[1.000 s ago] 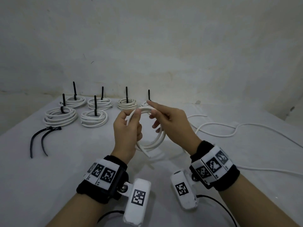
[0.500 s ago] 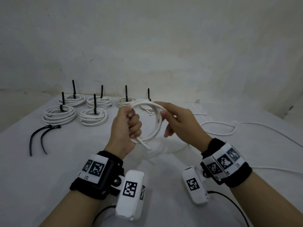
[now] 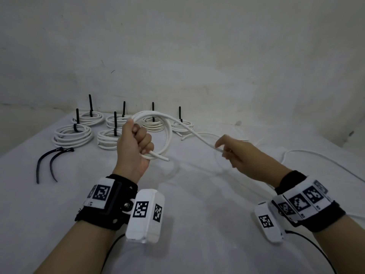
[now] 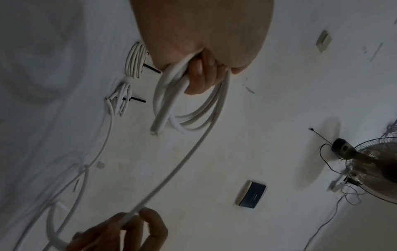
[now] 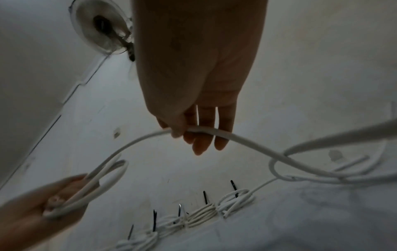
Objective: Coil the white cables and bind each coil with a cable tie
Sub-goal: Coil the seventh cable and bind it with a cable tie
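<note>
The white cable point(image 3: 189, 129) is being wound into a coil point(image 3: 158, 135), held up off the white table point(image 3: 197, 194). A few loops are hanging below the grip, with the cut end point(image 3: 160, 156) sticking out just under the fist. The left hand point(image 3: 134, 147) is clenching the top of the loops, fingers wrapped fully round them; the left wrist view is showing the turns bunched in the palm. From that grip the free run is sloping down and out to the right hand point(image 3: 237, 153), which is pinching it between thumb and fingertips point(image 5: 199, 146), the other fingers loose. Beyond the pinch the slack is trailing across the table, looped over itself.

Judgement: the step in hand is laying on the next turn. To do it well, the right hand is best sliding back along the slack, then carrying an even length up to the fist, matching the size of the existing loops. Rolling the cable slightly at the pinch should keep twist out. The fist should be opening only enough to admit the new turn, or the loops may spring.

Past the coil, six bound coils point(image 3: 73, 135) are lying at the table's far side, tie tails upright. Two loose cable ties point(image 3: 51, 161) are waiting off to the left of the fist.
</note>
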Demonstrator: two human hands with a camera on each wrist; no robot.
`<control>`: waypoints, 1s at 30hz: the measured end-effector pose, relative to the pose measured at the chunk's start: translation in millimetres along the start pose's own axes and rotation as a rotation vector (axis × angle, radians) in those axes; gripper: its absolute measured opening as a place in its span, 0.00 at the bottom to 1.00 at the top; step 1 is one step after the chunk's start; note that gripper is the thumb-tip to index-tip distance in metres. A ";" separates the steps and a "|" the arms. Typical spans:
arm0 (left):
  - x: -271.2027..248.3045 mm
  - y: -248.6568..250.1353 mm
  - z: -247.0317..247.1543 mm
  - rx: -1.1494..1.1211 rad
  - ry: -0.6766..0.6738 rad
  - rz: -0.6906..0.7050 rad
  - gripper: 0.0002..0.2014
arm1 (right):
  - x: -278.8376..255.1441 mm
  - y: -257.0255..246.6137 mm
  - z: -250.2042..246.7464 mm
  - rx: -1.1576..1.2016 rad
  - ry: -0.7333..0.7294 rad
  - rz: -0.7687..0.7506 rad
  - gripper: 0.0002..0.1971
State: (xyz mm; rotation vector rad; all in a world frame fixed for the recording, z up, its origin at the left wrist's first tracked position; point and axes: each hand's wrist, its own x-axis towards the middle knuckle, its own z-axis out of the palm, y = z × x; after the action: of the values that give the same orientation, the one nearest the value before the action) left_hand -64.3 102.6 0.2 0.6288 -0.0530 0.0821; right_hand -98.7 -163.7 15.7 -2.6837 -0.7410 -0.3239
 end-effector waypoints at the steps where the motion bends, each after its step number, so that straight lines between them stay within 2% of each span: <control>1: 1.1 -0.1 -1.4 0.000 0.008 0.009 0.20 | 1.3 -1.0 2.3 -0.028 -0.034 -0.008 0.09; 12: 6.1 9.1 -7.9 -0.030 0.031 0.078 0.20 | 4.2 4.3 4.5 -0.023 -0.014 0.034 0.20; 19: 5.1 3.2 -4.3 0.114 0.054 0.180 0.19 | 17.1 -7.1 14.9 -0.199 -0.094 -0.080 0.29; 22: 3.7 2.3 -3.6 0.167 0.055 0.219 0.19 | 27.7 -11.2 25.2 -0.238 -0.062 -0.164 0.33; 26: 2.2 1.6 -3.1 0.208 0.046 0.261 0.20 | 38.7 -27.2 31.3 -0.157 0.050 -0.280 0.30; 30: 1.6 1.4 -2.0 0.210 0.042 0.264 0.20 | 45.7 -53.6 33.8 -0.103 0.052 -0.346 0.25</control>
State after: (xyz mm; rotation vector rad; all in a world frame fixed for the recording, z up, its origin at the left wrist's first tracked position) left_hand -62.8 105.0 -0.5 0.8276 -0.0875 0.3602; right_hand -84.5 -87.0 12.4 -2.6209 -1.2039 -0.5275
